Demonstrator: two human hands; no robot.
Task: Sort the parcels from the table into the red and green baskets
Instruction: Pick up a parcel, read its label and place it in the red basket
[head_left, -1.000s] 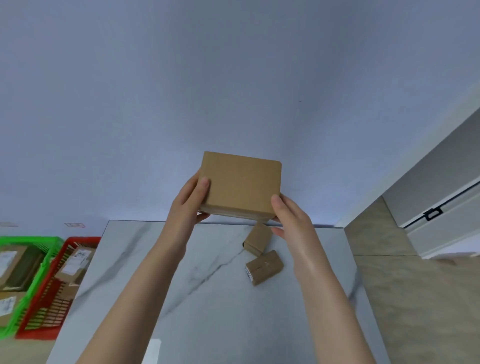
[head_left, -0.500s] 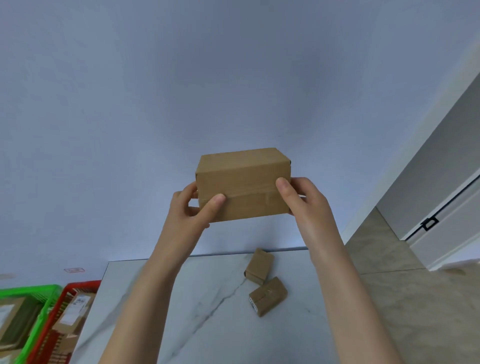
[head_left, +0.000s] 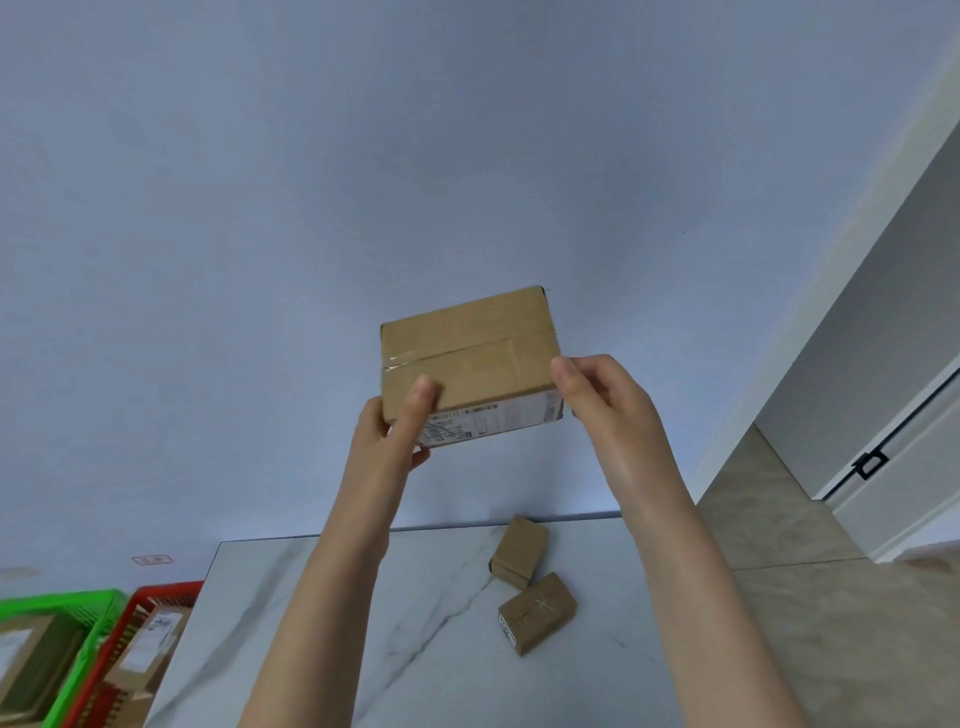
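Hands, left (head_left: 395, 431) and right (head_left: 605, 400), clamp the box (head_left: 470, 366) by its ends; a loosened grip could drop it onto 2 parcels (head_left: 527, 582) below.

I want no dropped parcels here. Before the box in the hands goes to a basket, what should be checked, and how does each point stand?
1. Both hands on the box: ok, left hand at its lower left corner, right hand at its right edge.
2. Label facing the camera: ok.
3. Label text readable: cannot tell, too small.
4. Room in the red basket and green basket: cannot tell, both hold parcels and are cut off.
5. Table cleared: not ok, two small parcels remain.
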